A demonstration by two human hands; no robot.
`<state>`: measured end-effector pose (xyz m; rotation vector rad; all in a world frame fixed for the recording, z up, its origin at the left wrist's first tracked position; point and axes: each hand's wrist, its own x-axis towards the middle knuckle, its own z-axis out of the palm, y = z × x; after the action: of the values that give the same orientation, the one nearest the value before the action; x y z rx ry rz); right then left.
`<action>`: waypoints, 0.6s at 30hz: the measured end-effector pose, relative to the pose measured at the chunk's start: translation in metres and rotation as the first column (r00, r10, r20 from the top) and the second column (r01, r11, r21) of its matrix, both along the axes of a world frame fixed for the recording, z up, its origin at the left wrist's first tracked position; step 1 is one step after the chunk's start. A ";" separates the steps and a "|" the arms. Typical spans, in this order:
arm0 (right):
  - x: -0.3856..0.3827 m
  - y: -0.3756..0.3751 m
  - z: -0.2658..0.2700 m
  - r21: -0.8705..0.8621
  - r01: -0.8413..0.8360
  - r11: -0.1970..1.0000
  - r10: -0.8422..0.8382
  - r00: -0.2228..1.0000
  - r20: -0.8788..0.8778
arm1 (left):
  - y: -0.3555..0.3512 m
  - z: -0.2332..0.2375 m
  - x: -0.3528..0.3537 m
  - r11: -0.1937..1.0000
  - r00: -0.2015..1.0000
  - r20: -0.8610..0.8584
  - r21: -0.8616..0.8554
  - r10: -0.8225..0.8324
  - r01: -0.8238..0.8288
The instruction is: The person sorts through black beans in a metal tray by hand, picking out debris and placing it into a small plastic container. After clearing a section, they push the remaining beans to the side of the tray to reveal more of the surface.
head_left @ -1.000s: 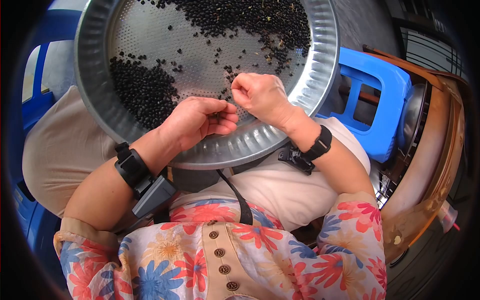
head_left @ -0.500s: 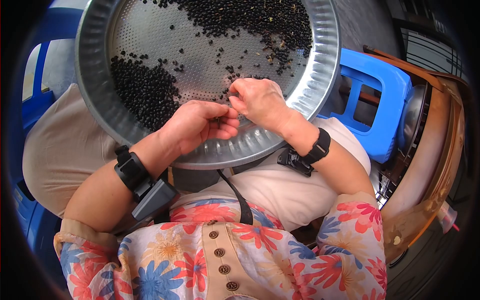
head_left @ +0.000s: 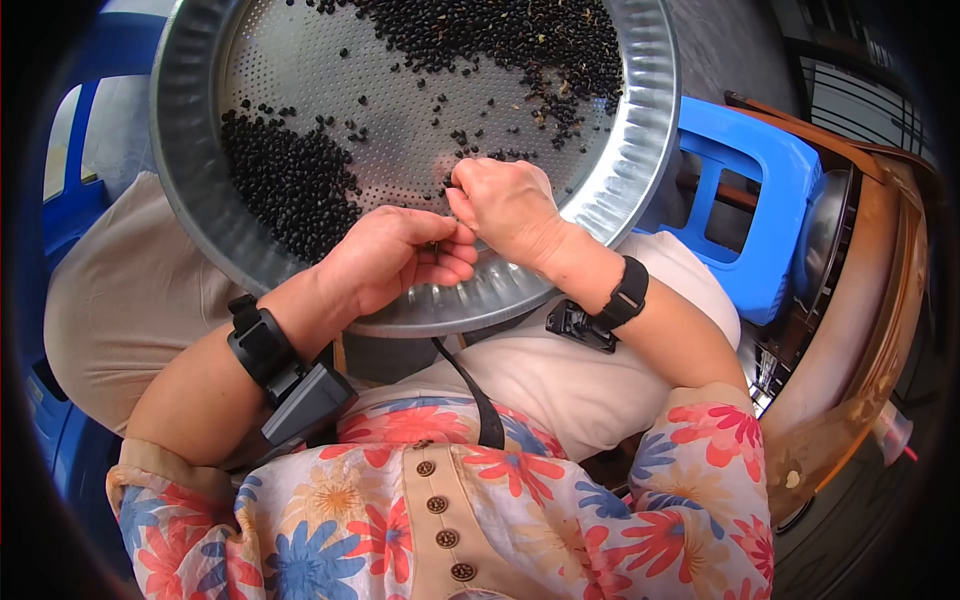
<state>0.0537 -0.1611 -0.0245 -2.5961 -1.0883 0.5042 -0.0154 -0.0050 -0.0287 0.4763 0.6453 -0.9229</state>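
A round metal tray [head_left: 630,150] with a perforated bottom rests over my lap. Black beans [head_left: 285,180] are heaped at its left, and a larger heap of black beans [head_left: 480,30] with pale bits lies at the far side. My left hand [head_left: 400,255], palm partly up and fingers curled, is over the near rim; a few dark beans show in it. My right hand [head_left: 505,210] touches its fingertips, thumb and fingers pinched together. Whatever is between the right fingertips is too small to make out.
On the right stand a blue plastic stool [head_left: 750,200] and a brown wooden piece of furniture [head_left: 850,330] with a metal bowl beside it. A blue chair [head_left: 80,200] is at the left. Black devices are strapped to both wrists.
My right hand has shifted slightly left, closer over my left fingertips. My left hand has barely moved, and the bean heaps look unchanged.
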 end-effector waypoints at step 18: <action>0.008 -0.002 0.007 -0.119 -0.081 0.990 0.072 0.994 -0.080 | 0.002 0.002 0.002 1.000 1.000 -0.001 -0.001 0.011 -0.011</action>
<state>0.0622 -0.1629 -0.0172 -2.6222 -1.1698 0.7014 -0.0130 -0.0026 -0.0271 0.4712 0.6475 -0.9128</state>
